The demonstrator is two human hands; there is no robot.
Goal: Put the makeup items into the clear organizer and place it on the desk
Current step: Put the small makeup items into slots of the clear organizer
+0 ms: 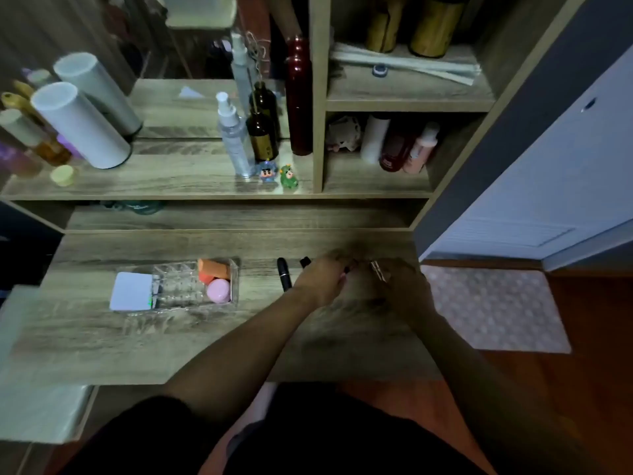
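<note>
The clear organizer (pixel 178 286) sits flat on the table, white compact (pixel 132 291) at its left end, orange sponge (pixel 210 270) and pink jar (pixel 218 291) at its right; a black lipstick (pixel 284 274) lies just right of it.

- Home dressing corner, built round a wood-grain vanity desk (pixel 102 337).
- Behind the desk, shelves (pixel 407 104) crowded with bottles (pixel 262 135) and toy figurines (pixel 268 171).
- Right of the desk, a floor mat (pixel 493 306) and a door (pixel 555 173).

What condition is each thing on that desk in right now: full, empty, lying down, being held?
Clear plastic organizer: on desk, partly filled.
Orange makeup sponge: inside organizer.
Round pink jar: inside organizer.
White square compact: in organizer's left end.
Black lipstick tube: lying on desk.
Left hand: gripping small item.
Right hand: holding metallic tube.
</note>
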